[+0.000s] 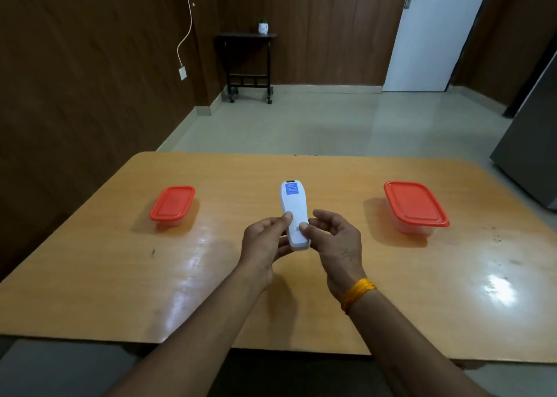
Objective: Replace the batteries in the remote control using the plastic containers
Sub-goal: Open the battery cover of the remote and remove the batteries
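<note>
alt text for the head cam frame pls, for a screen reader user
Two hands hold a white remote control back side up over a wooden table, left hand and right hand gripping its near end. A closed red-lidded plastic container sits on each side: a smaller one to the left, a larger one to the right.

Glossy orange wood table (391, 291); on it, clear plastic boxes (417, 229) with smooth red lids (414, 203); above it, a matt white plastic remote (294, 209).

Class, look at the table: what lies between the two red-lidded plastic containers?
In the head view, the white remote control lies between the left container and the right container, held back-up by the left hand and right hand.
</note>
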